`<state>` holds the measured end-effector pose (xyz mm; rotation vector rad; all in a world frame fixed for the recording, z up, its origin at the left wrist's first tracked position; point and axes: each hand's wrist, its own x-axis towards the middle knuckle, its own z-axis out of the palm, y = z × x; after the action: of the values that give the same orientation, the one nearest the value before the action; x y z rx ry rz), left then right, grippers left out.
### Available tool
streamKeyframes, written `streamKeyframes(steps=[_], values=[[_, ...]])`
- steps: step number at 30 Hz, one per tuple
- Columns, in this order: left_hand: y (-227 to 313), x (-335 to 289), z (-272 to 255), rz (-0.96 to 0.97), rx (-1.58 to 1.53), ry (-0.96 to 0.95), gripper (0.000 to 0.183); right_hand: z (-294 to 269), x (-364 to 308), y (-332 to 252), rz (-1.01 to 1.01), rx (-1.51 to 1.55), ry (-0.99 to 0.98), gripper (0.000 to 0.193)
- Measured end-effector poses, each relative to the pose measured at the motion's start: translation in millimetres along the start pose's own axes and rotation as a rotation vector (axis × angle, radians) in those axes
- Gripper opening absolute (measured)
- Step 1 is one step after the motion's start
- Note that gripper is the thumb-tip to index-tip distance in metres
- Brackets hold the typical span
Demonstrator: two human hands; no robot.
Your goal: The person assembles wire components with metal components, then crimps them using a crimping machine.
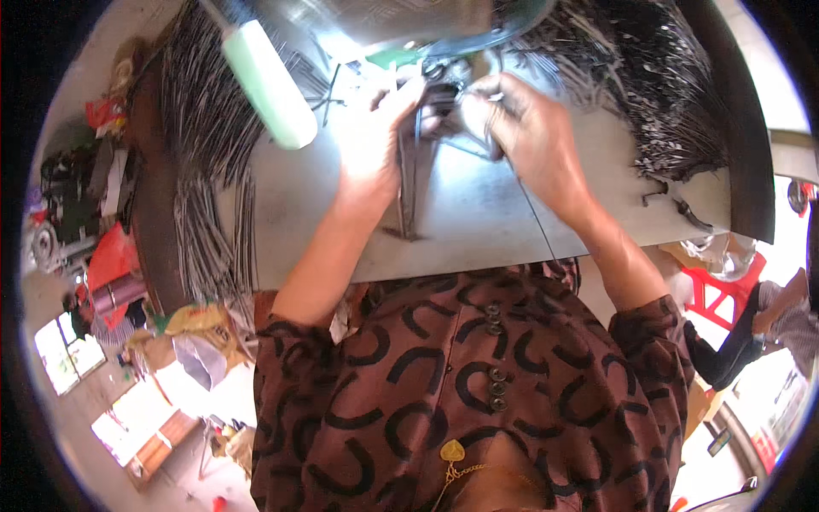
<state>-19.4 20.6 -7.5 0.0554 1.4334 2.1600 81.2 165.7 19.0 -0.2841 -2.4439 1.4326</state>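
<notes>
My left hand (371, 141), bleached by bright lamp light, is closed around a dark, narrow strip-like piece (409, 192) that reaches down toward the table's front edge. Close beside it, my right hand (533, 141) has its thumb and fingers pinched together, slightly blurred. From that hand a thin black wire (536, 213) trails down to the front edge of the table. Between both hands sits a dark cluster of small parts (441, 94) whose details I cannot make out. What exactly the right fingertips grip is partly hidden.
A pale green handle (269, 84) juts in at upper left, near a rounded machine part (401, 21) above my hands. Bundles of black cables lie on the table (307, 230) at left (209, 111) and right (674, 94). A red stool (725, 290) and a person's leg (725, 350) are at right.
</notes>
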Motion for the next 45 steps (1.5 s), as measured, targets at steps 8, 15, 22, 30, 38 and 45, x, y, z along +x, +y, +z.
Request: streamKeyframes(steps=[8,15,22,30,38,45], values=[[12,3,3,0.102,0.089,-0.012,0.023,29,28,0,0.343,0.542,-0.002,0.020],[11,6,3,0.069,-0.004,-0.044,0.023,31,29,-2,0.352,0.692,-0.017,0.019],[8,11,-4,0.068,0.040,-0.072,0.026,28,29,-8,0.373,0.704,0.001,0.017],[11,6,3,0.089,0.029,-0.080,0.028,31,28,-3,0.358,0.712,0.015,0.017],[19,9,0,0.050,0.114,-0.063,0.020,33,32,5,0.373,0.752,0.008,0.016],[30,11,-2,0.052,0.381,-0.136,0.012,23,38,10,0.289,0.530,-0.052,0.023]])
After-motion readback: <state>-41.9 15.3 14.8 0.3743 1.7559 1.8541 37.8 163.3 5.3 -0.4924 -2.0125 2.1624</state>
